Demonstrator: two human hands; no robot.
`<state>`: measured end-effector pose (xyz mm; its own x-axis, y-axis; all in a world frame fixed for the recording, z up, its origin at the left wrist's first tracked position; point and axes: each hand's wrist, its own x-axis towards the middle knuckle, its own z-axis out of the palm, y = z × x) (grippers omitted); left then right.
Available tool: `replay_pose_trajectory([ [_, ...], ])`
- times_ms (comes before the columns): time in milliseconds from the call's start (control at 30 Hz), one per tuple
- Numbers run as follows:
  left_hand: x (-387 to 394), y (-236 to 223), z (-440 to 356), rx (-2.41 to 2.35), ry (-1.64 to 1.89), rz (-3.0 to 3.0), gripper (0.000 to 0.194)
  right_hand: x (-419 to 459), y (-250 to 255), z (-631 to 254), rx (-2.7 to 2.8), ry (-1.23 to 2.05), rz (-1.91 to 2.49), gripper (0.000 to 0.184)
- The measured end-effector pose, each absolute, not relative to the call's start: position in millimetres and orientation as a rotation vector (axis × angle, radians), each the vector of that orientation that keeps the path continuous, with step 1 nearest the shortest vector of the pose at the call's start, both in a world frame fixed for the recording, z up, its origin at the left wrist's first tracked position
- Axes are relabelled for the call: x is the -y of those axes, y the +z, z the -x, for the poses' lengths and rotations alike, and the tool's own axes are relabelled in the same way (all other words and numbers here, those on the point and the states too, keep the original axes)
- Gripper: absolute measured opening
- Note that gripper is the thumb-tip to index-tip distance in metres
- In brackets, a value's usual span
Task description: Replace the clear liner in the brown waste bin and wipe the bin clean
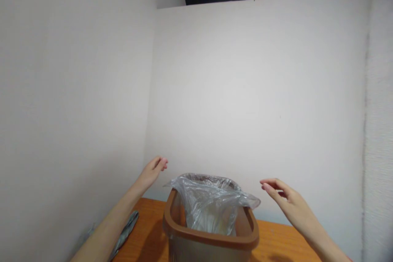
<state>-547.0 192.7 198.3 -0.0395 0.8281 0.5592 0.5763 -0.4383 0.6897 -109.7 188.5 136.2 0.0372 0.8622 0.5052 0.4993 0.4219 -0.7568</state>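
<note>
A brown-rimmed trash bin stands in front of me, with a thin clear plastic bag partly inside it. The bag covers the far rim and its corners stick out to both sides; its near edge sags inside the front rim. My left hand is raised to the left of the bag, its fingers curled loosely together and nothing seen in them. To the right of the bag is my right hand, its fingers half bent and the thumb slightly apart, holding nothing. Neither hand touches the bag or the bin.
The bin rests on an orange-brown wooden table. A crumpled grey-green plastic item lies at the left, partly hidden behind my left forearm. A white wall rises close behind the bin, and another wall is on the left.
</note>
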Motion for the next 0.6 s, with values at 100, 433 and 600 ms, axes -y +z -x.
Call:
replay_pose_trajectory([
  [100,-177,215,526,-1.388,1.304,-2.220,0.044,-164,165,134,1.829,0.296,1.110,0.039],
  [433,-125,207,498,-1.374,0.977,-2.644,0.015,-135,156,176,2.078,0.101,0.908,0.014],
  [600,-93,193,505,-1.301,1.133,-2.671,0.016,-116,130,165,2.028,-0.291,0.688,0.018],
])
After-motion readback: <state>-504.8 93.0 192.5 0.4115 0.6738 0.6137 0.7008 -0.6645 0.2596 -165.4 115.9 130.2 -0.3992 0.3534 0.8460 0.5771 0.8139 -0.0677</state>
